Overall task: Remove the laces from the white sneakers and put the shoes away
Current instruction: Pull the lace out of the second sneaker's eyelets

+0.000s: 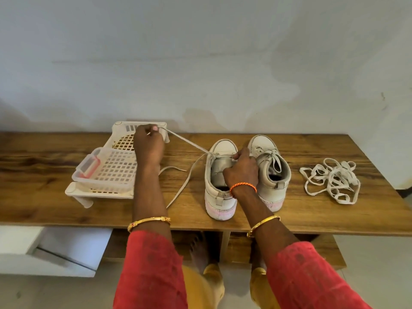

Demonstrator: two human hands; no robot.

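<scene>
Left hand [149,144] raised over the white plastic rack [104,168], fingers [153,128] pinched closed on one end of the lace [187,142]. Lace runs taut from that pinch down to the front eyelets of the left sneaker [219,186]. Second run of the same lace hangs slack off the shoe and trails across the bench [55,204] toward the near edge.

Right hand [242,169] rests on the left sneaker's collar, fingers curled around the tongue area, bracing it. Right sneaker [270,172] stands touching it on the right, its lace apparently partly threaded; cannot tell how much. A loose pile of laces [332,179] lies well apart on the right of the bench.

Judged step: pulling the lace out of the left sneaker, a few eyelets left.

Risks from here:
- Pull is sideways and up; if the right hand's brace loosens, the shoe could tip or slide left and knock its neighbour
- Lace tip may snag in an eyelet; a harder tug would jerk the shoe or fray the tip
- Left hand is close over the rack; a sudden release could carry it into the rack
- Slack end near the bench edge could drop off
</scene>
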